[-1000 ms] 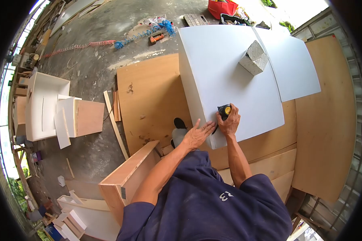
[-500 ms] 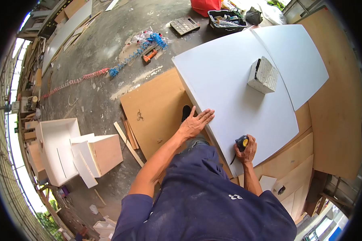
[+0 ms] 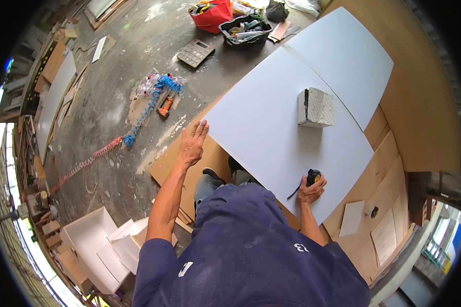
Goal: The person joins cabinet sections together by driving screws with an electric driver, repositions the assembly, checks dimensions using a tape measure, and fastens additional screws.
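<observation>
My right hand point(image 3: 311, 191) grips a black and yellow tape measure point(image 3: 314, 177) on the near part of a large white panel point(image 3: 261, 112); a dark strap hangs from the tape's left side. At the panel's left corner is my left hand point(image 3: 192, 145), fingers stretched out, the tips by the edge. Whether they press on the panel I cannot tell. A block with a pale, rough, patterned surface point(image 3: 318, 107) rests on the panel, farther off than the tape measure. Beyond a seam lies a second white panel point(image 3: 346, 61).
A brown board point(image 3: 171, 161) lies under the white panel. On the floor are an orange-handled tool point(image 3: 165, 106), a coiled blue hose point(image 3: 151, 107), a grey slotted tray point(image 3: 195, 53), a black tool crate point(image 3: 246, 38) and a red bag point(image 3: 210, 15). White box parts point(image 3: 95, 245) stand lower left.
My left hand has moved left along the panel's edge to its corner. My right hand still holds the tape measure on the panel. The whole view has turned and shifted.
</observation>
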### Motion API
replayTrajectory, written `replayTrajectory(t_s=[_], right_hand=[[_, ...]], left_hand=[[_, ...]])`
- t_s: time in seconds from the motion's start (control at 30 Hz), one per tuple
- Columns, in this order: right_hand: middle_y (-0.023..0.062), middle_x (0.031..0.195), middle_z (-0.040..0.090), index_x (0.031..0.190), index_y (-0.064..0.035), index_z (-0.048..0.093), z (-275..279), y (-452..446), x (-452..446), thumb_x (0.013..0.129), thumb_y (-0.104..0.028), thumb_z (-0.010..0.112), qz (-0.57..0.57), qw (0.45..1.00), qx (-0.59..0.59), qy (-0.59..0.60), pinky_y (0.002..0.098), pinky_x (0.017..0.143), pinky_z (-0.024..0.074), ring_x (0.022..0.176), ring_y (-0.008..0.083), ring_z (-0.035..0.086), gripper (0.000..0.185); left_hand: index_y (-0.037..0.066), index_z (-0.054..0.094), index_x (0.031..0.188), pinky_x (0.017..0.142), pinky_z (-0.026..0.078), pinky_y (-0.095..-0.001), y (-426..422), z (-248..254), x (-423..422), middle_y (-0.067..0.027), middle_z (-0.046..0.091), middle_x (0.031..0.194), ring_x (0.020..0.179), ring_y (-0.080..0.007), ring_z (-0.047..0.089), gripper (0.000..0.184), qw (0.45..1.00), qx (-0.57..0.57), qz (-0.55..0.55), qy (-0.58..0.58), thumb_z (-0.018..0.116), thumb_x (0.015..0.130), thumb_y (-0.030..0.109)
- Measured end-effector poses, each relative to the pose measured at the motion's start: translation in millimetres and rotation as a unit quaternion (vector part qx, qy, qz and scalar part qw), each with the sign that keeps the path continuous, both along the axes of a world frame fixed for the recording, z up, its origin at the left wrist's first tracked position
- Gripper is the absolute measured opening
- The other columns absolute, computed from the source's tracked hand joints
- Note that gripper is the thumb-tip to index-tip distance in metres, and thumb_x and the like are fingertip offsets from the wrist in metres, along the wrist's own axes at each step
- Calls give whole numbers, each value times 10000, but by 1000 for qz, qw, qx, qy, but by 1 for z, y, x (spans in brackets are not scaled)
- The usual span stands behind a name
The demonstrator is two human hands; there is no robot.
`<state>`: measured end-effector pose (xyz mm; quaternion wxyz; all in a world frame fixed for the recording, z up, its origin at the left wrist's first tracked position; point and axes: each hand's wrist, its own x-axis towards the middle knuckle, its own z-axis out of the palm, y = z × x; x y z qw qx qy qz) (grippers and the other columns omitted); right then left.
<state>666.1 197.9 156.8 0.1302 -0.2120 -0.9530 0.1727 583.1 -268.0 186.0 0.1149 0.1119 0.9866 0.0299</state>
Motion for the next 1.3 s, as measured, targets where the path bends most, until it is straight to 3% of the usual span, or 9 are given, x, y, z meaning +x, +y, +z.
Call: replayTrajectory(t_s=[0.17, 0.23, 0.3, 0.37, 0.57, 0.77, 0.83, 0.93, 1.3], right_hand=[[167, 1235, 495, 1338, -45, 409, -4, -55, -25, 768, -317, 752, -67, 997, -29, 24, 493, 934, 386, 1146, 361, 501, 719], [167, 1228, 495, 1349, -43, 394, -2, -80, -39, 770, -331, 738, -69, 996, -44, 37, 495, 930, 380, 1140, 363, 502, 732], [168, 1240, 496, 1359, -44, 385, 3, -100, -53, 773, -354, 721, -93, 993, -60, 31, 491, 924, 376, 1148, 357, 501, 743], [173, 1259, 498, 1364, -45, 383, 3, -117, -68, 777, -374, 709, -51, 998, -26, 41, 482, 912, 383, 1159, 352, 500, 747], [195, 1285, 491, 1397, -30, 355, 8, -146, -89, 773, -457, 694, -72, 996, -6, 51, 486, 918, 389, 1180, 360, 489, 828], [249, 1510, 245, 1515, 15, 208, 19, -233, -121, 832, -446, 644, -328, 940, 98, -14, 542, 1033, 264, 1341, 381, 320, 932], [287, 1562, 134, 1542, 35, 129, 17, -258, -135, 870, -434, 607, -363, 928, 67, -39, 556, 1065, 227, 1400, 406, 241, 949], [325, 1594, -16, 1560, 36, 43, 9, -284, -150, 968, -470, 450, -335, 938, 76, -46, 601, 1133, 151, 1476, 458, 84, 879], [322, 1592, 37, 1547, 50, 137, 18, -285, -163, 1001, -441, 394, -335, 938, 66, -60, 538, 1108, 261, 1384, 459, 288, 778]], left_hand=[[84, 238, 1568, 1190, 204, -570, -28, -6, -25, -157, 210, 1631, 1512, -332, 175, 728, 996, 57, 44, -55, 549, 915, 169], [30, 378, 1504, 1200, 227, -469, -47, -42, -33, -256, 258, 1584, 1492, -374, 213, 628, 951, 279, 133, -10, 553, 968, 307], [-22, 513, 1400, 1108, 373, -340, -39, -37, -47, -219, 484, 1464, 1368, -294, 461, 549, 930, 343, 128, 22, 608, 978, 317], [-49, 568, 1335, 986, 458, -309, -36, -33, -63, -131, 645, 1270, 1136, -191, 608, 520, 773, 560, 219, -205, 656, 965, 306], [-1, 620, 1312, 960, 479, -335, -52, -47, -107, -93, 690, 1152, 1033, -161, 630, 509, 710, 574, 177, -368, 719, 924, 312], [-51, 536, 1336, 984, 486, -401, -36, -21, -185, -207, 652, 1229, 1136, -305, 629, 506, 787, 499, 139, -334, 672, 930, 219], [-27, 532, 1358, 1017, 461, -442, -14, -19, -224, -258, 582, 1322, 1212, -377, 582, 499, 916, 387, -36, -94, 651, 924, 190], [-4, 464, 1402, 1097, 372, -465, 49, 2, -295, -262, 449, 1448, 1338, -412, 440, 538, 893, 388, -225, -44, 619, 921, 180], [-140, 241, 1485, 1213, 73, -550, 236, -40, -411, -307, 157, 1591, 1490, -466, 97, 750, 916, 215, -332, 57, 438, 986, 384]])
